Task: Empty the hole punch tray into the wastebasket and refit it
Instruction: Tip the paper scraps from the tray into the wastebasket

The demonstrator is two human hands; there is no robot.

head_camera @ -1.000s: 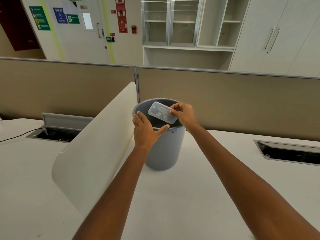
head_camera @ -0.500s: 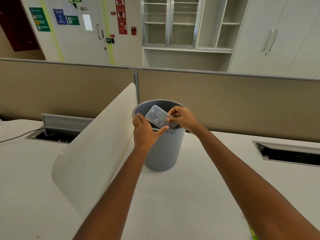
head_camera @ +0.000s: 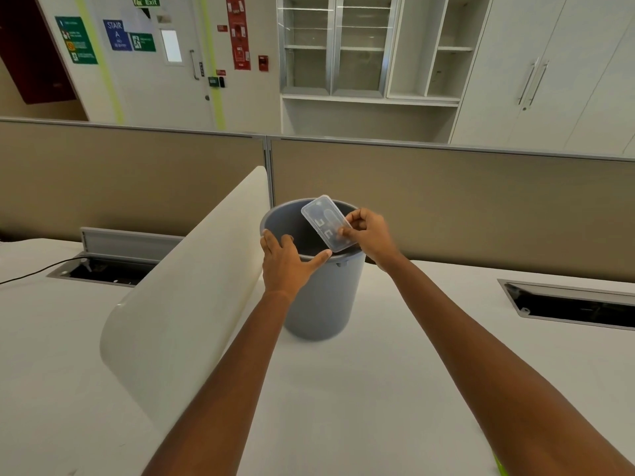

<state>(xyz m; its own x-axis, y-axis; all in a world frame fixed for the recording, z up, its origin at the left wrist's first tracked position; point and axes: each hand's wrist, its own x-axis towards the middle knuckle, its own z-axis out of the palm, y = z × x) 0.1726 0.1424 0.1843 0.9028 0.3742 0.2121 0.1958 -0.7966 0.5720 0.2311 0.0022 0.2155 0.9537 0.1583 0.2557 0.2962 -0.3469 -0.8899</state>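
Observation:
A grey round wastebasket [head_camera: 323,304] stands on the white desk ahead of me. My left hand [head_camera: 287,261] grips its near rim, fingers hooked over the edge and thumb along the rim. My right hand [head_camera: 369,233] pinches one end of the clear plastic hole punch tray [head_camera: 324,221] and holds it tilted steeply over the basket's mouth, its far end raised. The hole punch itself is not in view.
A cream curved divider [head_camera: 192,293] rises from the desk just left of the basket. Beige partition panels [head_camera: 446,207] close off the back. Open cable troughs sit at left [head_camera: 103,267] and right [head_camera: 567,304]. A black cable [head_camera: 31,273] trails at far left.
The tray has swung from lying low across the basket's mouth to a steeper tilt with its far end up. My left hand has stayed on the rim.

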